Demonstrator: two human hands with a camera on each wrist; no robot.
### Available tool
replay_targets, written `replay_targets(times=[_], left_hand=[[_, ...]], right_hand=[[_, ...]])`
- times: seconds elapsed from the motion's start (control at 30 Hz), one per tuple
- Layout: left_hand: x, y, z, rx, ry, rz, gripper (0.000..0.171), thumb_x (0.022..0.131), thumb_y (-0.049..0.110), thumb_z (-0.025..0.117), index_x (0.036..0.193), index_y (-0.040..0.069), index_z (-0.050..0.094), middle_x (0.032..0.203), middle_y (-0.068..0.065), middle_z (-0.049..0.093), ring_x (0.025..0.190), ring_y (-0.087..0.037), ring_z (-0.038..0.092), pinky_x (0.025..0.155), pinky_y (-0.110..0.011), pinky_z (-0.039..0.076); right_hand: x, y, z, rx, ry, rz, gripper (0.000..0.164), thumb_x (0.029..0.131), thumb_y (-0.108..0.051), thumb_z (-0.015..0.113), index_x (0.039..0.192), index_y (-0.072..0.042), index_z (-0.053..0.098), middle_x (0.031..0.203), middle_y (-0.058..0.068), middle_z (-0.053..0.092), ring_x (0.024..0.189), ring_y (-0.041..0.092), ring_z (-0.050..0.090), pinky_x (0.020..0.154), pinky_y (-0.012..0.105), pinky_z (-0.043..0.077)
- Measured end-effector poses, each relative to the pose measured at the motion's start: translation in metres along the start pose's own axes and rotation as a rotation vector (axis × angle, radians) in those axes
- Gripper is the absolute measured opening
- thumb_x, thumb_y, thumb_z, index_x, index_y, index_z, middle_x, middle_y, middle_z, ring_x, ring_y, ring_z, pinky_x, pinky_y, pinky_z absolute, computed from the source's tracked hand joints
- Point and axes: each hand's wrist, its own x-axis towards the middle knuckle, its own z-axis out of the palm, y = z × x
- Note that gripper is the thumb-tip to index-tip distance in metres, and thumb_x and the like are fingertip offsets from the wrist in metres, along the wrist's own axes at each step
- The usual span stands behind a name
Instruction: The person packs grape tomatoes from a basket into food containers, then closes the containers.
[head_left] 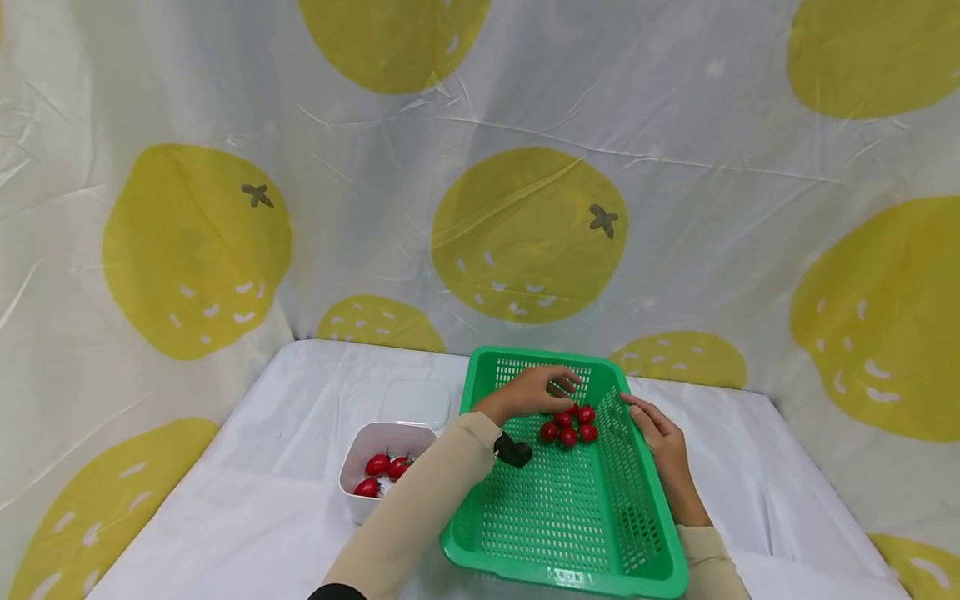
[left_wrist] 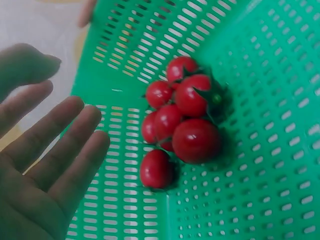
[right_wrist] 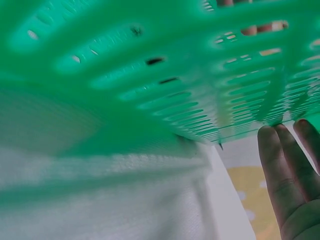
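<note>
In the head view my left hand [head_left: 534, 392] reaches into a green slotted basket [head_left: 525, 533], just above a cluster of red cherry tomatoes [head_left: 567, 437]. The left wrist view has its fingers [left_wrist: 75, 127] spread and nearly straight, apart from the tomatoes [left_wrist: 196, 141], with nothing in them. At the basket's right rim, my right hand [head_left: 663, 437] rests with extended fingers. Seen from the right wrist, those fingers [right_wrist: 280, 160] lie straight against the outer wall [right_wrist: 190, 107]; its thumb is out of that view.
Left of the basket stands a white square container [head_left: 350, 479] with several cherry tomatoes [head_left: 377, 465] in it, partly behind my left sleeve. A translucent lid [head_left: 415, 402] lies behind it. White cloth [head_left: 277, 500] covers the table, and a lemon-patterned curtain [head_left: 360, 200] hangs behind.
</note>
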Motion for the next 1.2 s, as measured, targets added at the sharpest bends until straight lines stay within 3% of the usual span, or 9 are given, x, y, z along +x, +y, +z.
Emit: replay_targets(times=[0.2, 0.43, 0.67, 1.2], left_hand=[[0.000, -0.003, 0.008, 0.086, -0.031, -0.046, 0.034, 0.091, 0.010, 0.066, 0.125, 0.009, 0.061, 0.121, -0.012, 0.063, 0.104, -0.017, 0.064, 0.082, -0.021, 0.050], [0.000, -0.002, 0.013, 0.165, -0.055, -0.089, 0.031, 0.087, 0.002, 0.068, 0.119, 0.004, 0.066, 0.115, -0.010, 0.066, 0.107, -0.020, 0.061, 0.081, -0.020, 0.048], [-0.001, -0.004, 0.014, 0.252, -0.095, -0.150, 0.025, 0.087, 0.001, 0.068, 0.111, 0.007, 0.071, 0.103, -0.001, 0.070, 0.095, -0.009, 0.063, 0.078, -0.018, 0.049], [-0.001, -0.003, 0.021, 0.289, -0.144, -0.207, 0.026, 0.085, 0.001, 0.070, 0.107, 0.014, 0.074, 0.105, 0.005, 0.069, 0.100, -0.009, 0.060, 0.076, -0.020, 0.049]], right_hand=[[-0.001, 0.003, -0.005, -0.002, 0.011, 0.002, 0.043, 0.099, -0.034, 0.053, 0.134, -0.009, 0.057, 0.137, 0.003, 0.054, 0.110, 0.003, 0.056, 0.081, 0.018, 0.050], [-0.006, 0.007, -0.012, 0.006, 0.011, 0.010, 0.043, 0.100, -0.032, 0.053, 0.135, -0.007, 0.056, 0.128, -0.009, 0.058, 0.107, 0.004, 0.058, 0.079, 0.020, 0.052], [-0.009, 0.001, -0.011, 0.007, 0.012, 0.017, 0.044, 0.100, -0.031, 0.052, 0.136, -0.006, 0.054, 0.127, -0.010, 0.058, 0.106, 0.006, 0.059, 0.078, 0.021, 0.052], [0.000, 0.025, -0.016, 0.010, 0.019, 0.006, 0.044, 0.100, -0.032, 0.051, 0.137, -0.007, 0.054, 0.129, -0.011, 0.058, 0.107, 0.003, 0.058, 0.079, 0.019, 0.052]])
